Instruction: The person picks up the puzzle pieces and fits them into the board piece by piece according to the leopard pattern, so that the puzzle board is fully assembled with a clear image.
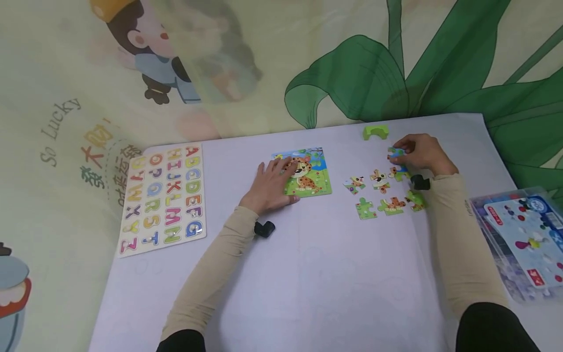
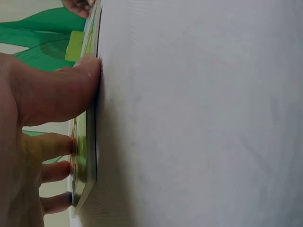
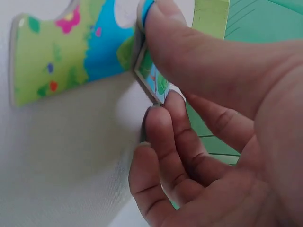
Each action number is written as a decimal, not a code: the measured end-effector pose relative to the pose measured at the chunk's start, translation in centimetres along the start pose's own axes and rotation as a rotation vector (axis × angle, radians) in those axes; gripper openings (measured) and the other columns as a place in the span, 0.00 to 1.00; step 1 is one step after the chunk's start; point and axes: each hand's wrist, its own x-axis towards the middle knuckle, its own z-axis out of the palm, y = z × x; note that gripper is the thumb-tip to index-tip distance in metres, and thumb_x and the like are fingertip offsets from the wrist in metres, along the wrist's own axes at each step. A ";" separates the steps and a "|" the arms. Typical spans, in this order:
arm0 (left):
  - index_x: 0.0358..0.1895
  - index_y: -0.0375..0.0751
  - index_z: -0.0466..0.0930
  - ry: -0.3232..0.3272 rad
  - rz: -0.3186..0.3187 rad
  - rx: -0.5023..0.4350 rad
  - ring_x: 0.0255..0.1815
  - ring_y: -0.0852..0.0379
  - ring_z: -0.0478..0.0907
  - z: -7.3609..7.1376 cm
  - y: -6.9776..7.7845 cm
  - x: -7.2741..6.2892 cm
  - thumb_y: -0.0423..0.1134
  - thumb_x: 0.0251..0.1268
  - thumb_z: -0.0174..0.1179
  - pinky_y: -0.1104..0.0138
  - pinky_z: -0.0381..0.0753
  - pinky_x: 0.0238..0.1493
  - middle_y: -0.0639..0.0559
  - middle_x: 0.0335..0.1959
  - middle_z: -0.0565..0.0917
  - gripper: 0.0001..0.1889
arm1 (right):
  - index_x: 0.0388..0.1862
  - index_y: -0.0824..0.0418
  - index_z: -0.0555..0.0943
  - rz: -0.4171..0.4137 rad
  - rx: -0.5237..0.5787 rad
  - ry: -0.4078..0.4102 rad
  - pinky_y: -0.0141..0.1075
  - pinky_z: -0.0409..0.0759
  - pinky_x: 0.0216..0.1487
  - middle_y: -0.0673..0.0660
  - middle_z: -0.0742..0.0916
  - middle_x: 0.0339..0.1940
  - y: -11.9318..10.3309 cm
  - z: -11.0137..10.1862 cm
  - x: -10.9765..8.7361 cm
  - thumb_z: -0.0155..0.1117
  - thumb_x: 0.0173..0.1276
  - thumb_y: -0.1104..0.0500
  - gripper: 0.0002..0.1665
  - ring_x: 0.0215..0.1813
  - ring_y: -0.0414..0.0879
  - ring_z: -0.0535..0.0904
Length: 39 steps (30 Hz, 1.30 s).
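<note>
My left hand (image 1: pixel 269 189) rests with spread fingers on a square picture puzzle board (image 1: pixel 317 182) showing a spotted cub on grass. In the left wrist view its thumb (image 2: pixel 61 92) lies along the board's near edge. Over to the right, my right hand (image 1: pixel 427 153) pinches a blue and green puzzle piece (image 1: pixel 394 153) between thumb and fingers. The right wrist view shows that piece (image 3: pixel 158 85) tilted, close beside a flat green and blue piece (image 3: pixel 52 56). Below lie several loose pieces, among them a green one (image 1: pixel 365 209) and one with the cub's face (image 1: pixel 379 181).
A green arched block (image 1: pixel 376 132) stands at the back of the table. An alphabet board (image 1: pixel 164 198) lies on the left. At the right edge sits a clear plastic box (image 1: pixel 497 244) with a printed sheet. A patterned curtain (image 1: pixel 264 112) hangs behind.
</note>
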 end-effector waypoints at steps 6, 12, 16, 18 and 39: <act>0.88 0.53 0.50 0.004 0.000 -0.017 0.86 0.38 0.52 0.1 0.0 0.0 0.66 0.69 0.63 0.34 0.51 0.83 0.47 0.89 0.52 0.50 | 0.64 0.72 0.72 -0.057 0.046 -0.013 0.61 0.75 0.62 0.76 0.77 0.63 -0.6 0.4 0.0 0.73 0.72 0.57 0.31 0.63 0.70 0.73; 0.88 0.53 0.51 0.007 0.010 -0.017 0.86 0.37 0.52 0.1 0.0 0.0 0.65 0.70 0.63 0.35 0.50 0.84 0.45 0.88 0.54 0.50 | 0.62 0.68 0.78 -0.198 0.101 0.039 0.47 0.75 0.51 0.73 0.82 0.57 -3.2 1.3 0.1 0.68 0.76 0.61 0.20 0.55 0.62 0.77; 0.88 0.53 0.50 -0.007 0.007 -0.032 0.87 0.37 0.50 0.1 0.0 -0.1 0.65 0.70 0.63 0.35 0.48 0.85 0.45 0.88 0.53 0.50 | 0.63 0.64 0.81 -0.273 0.166 0.085 0.38 0.74 0.49 0.68 0.84 0.52 -5.5 2.9 0.8 0.68 0.77 0.59 0.19 0.51 0.58 0.79; 0.88 0.53 0.50 -0.009 0.002 -0.035 0.87 0.37 0.49 0.1 0.0 -0.2 0.65 0.70 0.63 0.35 0.47 0.85 0.45 0.88 0.53 0.50 | 0.64 0.61 0.82 -0.284 0.193 0.081 0.35 0.74 0.45 0.65 0.83 0.49 -6.6 4.0 1.4 0.70 0.77 0.56 0.21 0.48 0.56 0.78; 0.89 0.55 0.48 -0.028 -0.014 -0.032 0.87 0.39 0.49 0.0 0.0 0.0 0.66 0.70 0.62 0.38 0.48 0.85 0.46 0.89 0.50 0.51 | 0.64 0.63 0.85 -0.361 0.131 -0.116 0.47 0.79 0.56 0.65 0.86 0.51 -13.8 10.2 4.5 0.79 0.66 0.62 0.27 0.49 0.57 0.82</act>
